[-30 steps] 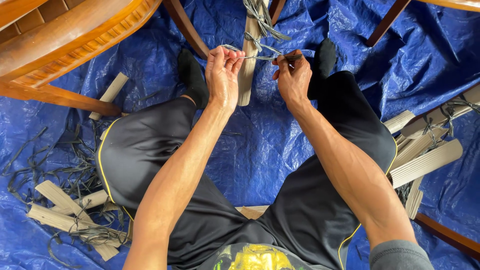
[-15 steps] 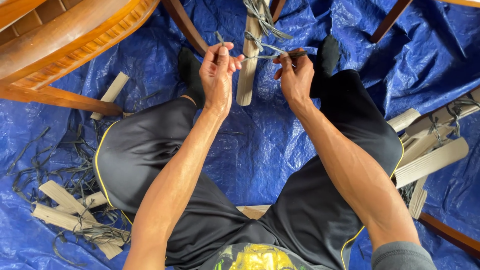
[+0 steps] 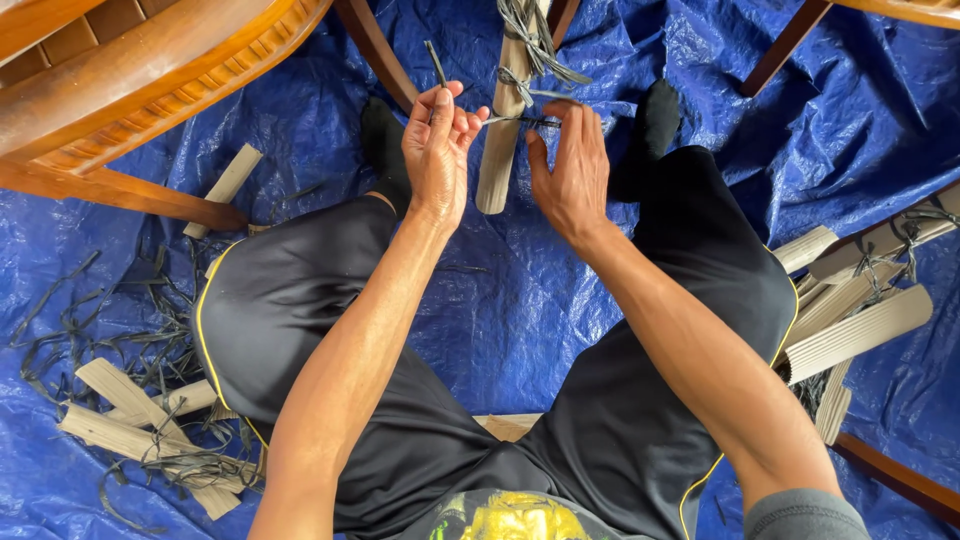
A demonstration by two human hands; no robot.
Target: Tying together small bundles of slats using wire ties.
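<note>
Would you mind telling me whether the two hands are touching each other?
Apart. The head view shows blue tarp and a dark strip between the left hand and right hand.

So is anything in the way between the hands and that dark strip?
Nothing visible. The left hand and right hand both already pinch the thin dark strip beside the pale ribbed slat.

Seated person on a blue plastic tarp (image 3: 520, 290), hands raised between the knees.

A thin dark strap (image 3: 515, 118) is pinched between the left hand (image 3: 437, 140) and the right hand (image 3: 570, 165), directly in front of an upright ribbed cardboard strip (image 3: 497, 150). A curved wooden chair frame (image 3: 150, 70) is placed at the upper left. Cut dark straps and flat cardboard pieces (image 3: 140, 420) are scattered at the lower left; a stack of ribbed cardboard strips (image 3: 850, 320) lies at the right.
</note>
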